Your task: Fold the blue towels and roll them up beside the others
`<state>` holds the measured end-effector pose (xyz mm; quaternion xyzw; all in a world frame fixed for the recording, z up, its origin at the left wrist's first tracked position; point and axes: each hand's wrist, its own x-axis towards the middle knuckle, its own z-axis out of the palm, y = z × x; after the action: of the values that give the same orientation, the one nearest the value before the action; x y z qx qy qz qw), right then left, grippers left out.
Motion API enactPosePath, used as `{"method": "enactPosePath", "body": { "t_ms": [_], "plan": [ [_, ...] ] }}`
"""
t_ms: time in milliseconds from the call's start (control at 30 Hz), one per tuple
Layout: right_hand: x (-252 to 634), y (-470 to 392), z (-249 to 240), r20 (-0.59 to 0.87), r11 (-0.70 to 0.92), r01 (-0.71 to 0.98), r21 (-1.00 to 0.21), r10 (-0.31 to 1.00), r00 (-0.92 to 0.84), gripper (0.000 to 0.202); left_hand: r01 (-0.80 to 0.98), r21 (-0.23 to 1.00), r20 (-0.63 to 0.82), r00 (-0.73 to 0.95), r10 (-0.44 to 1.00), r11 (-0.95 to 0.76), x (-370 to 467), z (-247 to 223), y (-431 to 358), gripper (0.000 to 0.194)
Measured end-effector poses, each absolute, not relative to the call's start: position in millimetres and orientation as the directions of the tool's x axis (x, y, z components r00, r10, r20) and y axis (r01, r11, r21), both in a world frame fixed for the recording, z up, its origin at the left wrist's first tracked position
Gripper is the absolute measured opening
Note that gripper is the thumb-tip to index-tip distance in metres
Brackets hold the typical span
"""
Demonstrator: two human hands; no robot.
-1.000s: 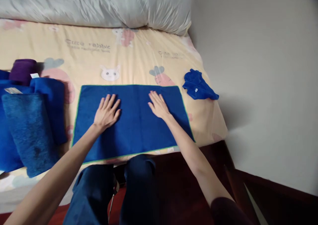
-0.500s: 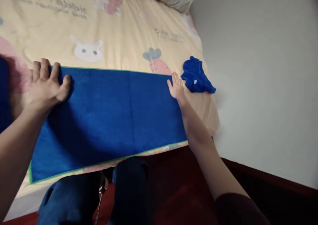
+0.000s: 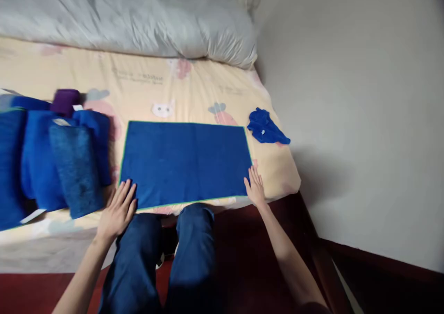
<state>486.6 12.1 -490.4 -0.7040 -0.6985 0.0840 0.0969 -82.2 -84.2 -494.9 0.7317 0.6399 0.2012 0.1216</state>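
Note:
A blue cloth with green edging [image 3: 189, 159] lies spread flat on the bed near its front edge. My left hand [image 3: 120, 207] rests with fingers extended on the cloth's front left corner. At the opposite end, my right hand [image 3: 255, 187] touches the right edge close to the front corner, its fingers stretched out. Neither hand grips anything. A crumpled blue cloth [image 3: 266, 126] with a small white tag lies beyond the right hand.
Folded blue cloths [image 3: 41, 159] and a purple one [image 3: 64, 102] are piled at the left. A grey quilt [image 3: 138, 20] lies across the back of the patterned bed sheet [image 3: 194, 87]. The wall [image 3: 360, 120] stands at the right.
Both hands have moved from the cloth's far side toward its front corners. The view has widened, bringing the piled cloths and more of the grey quilt into sight.

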Motion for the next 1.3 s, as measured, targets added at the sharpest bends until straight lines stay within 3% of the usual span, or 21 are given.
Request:
{"method": "enactPosePath", "body": {
  "t_ms": [100,233,333,400,500,633,833,1000,1167,1233,1300],
  "plan": [
    [486.5,-71.7,-486.5,0.000,-0.177,0.911,-0.374,0.982,0.190,0.080,0.878,0.465,0.096,0.076,0.992,-0.112,-104.0,-498.9,-134.0,0.073],
    [438.7,-174.5,-480.1,-0.015,-0.312,0.699,-0.644,0.918,0.397,0.089,0.863,0.505,0.066,-0.018,0.998,-0.018,-93.1,-477.8,-170.1,0.069],
    [368.7,-258.3,-474.2,-0.108,-0.309,0.526,-0.792,0.920,0.378,0.082,0.810,0.585,-0.014,-0.054,0.998,0.052,-50.3,-457.0,-215.6,0.068],
    [321.3,-306.6,-468.3,-0.179,-0.323,0.438,-0.839,0.924,0.338,0.078,0.836,0.540,-0.019,-0.102,0.995,0.096,-18.4,-447.6,-257.6,0.069],
    [273.5,-348.3,-452.7,-0.202,-0.329,0.421,-0.845,0.926,0.319,0.076,0.924,0.377,0.054,-0.093,0.994,0.066,13.1,-440.0,-318.4,0.070],
    [256.4,-350.0,-422.2,-0.138,-0.276,0.593,-0.757,0.954,0.267,0.074,0.966,0.249,0.092,0.055,0.994,-0.077,16.1,-436.6,-355.3,0.065],
    [254.1,-337.6,-393.7,-0.161,-0.341,0.864,-0.371,0.940,0.302,0.079,0.971,0.209,0.038,0.114,0.993,-0.120,5.7,-439.4,-335.3,0.064],
    [269.5,-362.6,-396.4,-0.105,-0.460,0.845,-0.274,0.887,0.449,0.080,0.965,0.213,-0.030,0.161,0.987,-0.151,14.3,-439.2,-319.6,0.069],
    [288.1,-378.4,-402.5,-0.047,-0.458,0.797,-0.394,0.876,0.480,0.070,0.960,0.227,-0.076,0.186,0.980,-0.165,27.1,-438.6,-305.0,0.074],
    [288.9,-368.1,-403.7,-0.046,-0.384,0.735,-0.559,0.899,0.435,0.059,0.962,0.228,-0.090,0.173,0.981,-0.149,31.3,-439.8,-300.7,0.074],
    [283.9,-348.8,-405.1,-0.125,-0.321,0.529,-0.785,0.920,0.373,0.051,0.966,0.224,-0.094,0.153,0.984,-0.129,34.3,-441.4,-298.7,0.074]
  ]
}}
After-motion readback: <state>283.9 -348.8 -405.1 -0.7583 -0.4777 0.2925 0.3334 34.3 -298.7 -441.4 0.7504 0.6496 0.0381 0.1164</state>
